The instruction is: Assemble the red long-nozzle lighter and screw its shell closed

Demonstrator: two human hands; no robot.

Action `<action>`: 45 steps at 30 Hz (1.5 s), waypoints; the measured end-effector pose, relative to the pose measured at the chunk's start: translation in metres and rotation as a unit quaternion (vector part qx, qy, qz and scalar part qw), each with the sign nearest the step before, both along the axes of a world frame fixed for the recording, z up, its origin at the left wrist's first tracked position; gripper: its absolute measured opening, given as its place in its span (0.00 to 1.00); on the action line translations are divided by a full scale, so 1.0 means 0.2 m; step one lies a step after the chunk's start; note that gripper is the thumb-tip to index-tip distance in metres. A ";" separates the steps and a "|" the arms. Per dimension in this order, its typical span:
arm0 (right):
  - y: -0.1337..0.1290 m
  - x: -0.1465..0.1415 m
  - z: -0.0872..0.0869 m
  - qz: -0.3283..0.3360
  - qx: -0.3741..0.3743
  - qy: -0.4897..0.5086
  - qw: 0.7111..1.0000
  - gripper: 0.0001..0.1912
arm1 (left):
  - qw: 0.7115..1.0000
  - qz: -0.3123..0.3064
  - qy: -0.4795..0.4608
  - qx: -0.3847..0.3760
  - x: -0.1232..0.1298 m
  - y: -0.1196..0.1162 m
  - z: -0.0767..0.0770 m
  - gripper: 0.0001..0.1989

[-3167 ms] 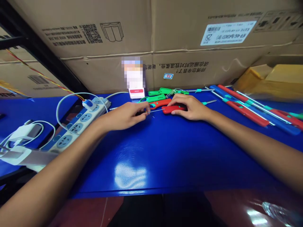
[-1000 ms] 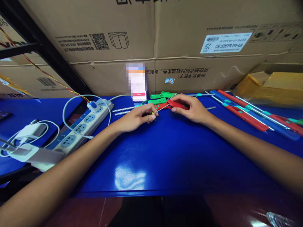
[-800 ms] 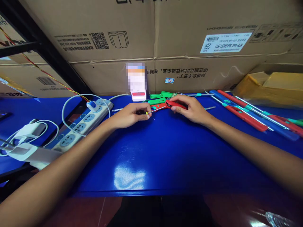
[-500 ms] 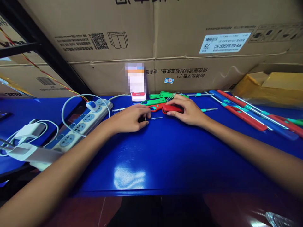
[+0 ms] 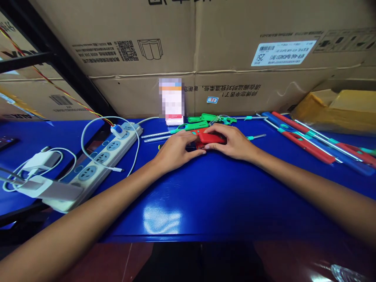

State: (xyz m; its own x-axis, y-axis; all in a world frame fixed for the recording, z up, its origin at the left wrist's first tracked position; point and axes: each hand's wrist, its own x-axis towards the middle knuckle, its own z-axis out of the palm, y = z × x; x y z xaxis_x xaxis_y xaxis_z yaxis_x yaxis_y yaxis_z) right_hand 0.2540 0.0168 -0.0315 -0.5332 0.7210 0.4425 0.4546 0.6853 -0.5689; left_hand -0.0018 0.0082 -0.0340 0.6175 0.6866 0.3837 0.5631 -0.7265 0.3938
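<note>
My right hand (image 5: 232, 141) is closed around a red lighter handle (image 5: 212, 138), thumb at the near side and fingers over the top. My left hand (image 5: 179, 150) is closed close against its left end, fingertips touching or almost touching it. A thin dark tool with a yellow end (image 5: 160, 147), perhaps a small screwdriver, runs under the left hand; its tip is hidden. Just behind the hands lie a green long-nosed lighter (image 5: 192, 126) with a metal tube, another red piece (image 5: 202, 130), and an opened green casing (image 5: 202, 117) with small parts beside it.
A lit phone (image 5: 173, 103) leans on a large cardboard box (image 5: 223, 58). At left is a power strip (image 5: 102, 158) with a white cable and chargers (image 5: 49, 192). Several red and blue long lighters (image 5: 311, 145) lie at right, before a taped carton (image 5: 331, 109).
My left hand has moved right, up to the red handle. The thin metal rod that stuck out from its fingers is now hidden. The view has shifted slightly.
</note>
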 end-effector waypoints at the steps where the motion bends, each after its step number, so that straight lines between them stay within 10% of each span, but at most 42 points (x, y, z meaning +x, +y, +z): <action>1: -0.01 0.00 0.01 0.001 -0.006 0.005 1.000 0.17 | 1.000 -0.005 0.012 0.007 0.00 0.00 -0.01 0.13; 22: 0.07 0.08 0.10 -0.005 -0.226 0.320 0.920 0.27 | 1.000 -0.012 0.020 -0.010 0.00 0.00 0.01 0.17; 30: 0.10 0.13 0.13 -0.048 -0.203 0.340 0.917 0.29 | 1.000 -0.008 0.019 -0.016 0.00 0.00 0.01 0.17; 37: 0.17 0.28 0.16 -0.078 -0.004 0.084 0.993 0.30 | 0.999 -0.010 0.030 -0.019 0.00 -0.01 0.02 0.17; 45: 0.20 0.35 0.06 -0.040 0.063 -0.172 0.982 0.20 | 0.998 -0.040 0.046 0.016 -0.01 -0.02 0.05 0.15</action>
State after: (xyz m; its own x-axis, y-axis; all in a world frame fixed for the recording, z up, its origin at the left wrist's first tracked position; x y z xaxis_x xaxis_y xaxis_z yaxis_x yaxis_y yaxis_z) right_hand 0.3244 0.0574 -0.0192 -0.6114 0.7172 0.3343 0.6602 0.6952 -0.2842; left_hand -0.0042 0.0041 -0.0243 0.7038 0.6222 0.3428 0.5357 -0.7818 0.3191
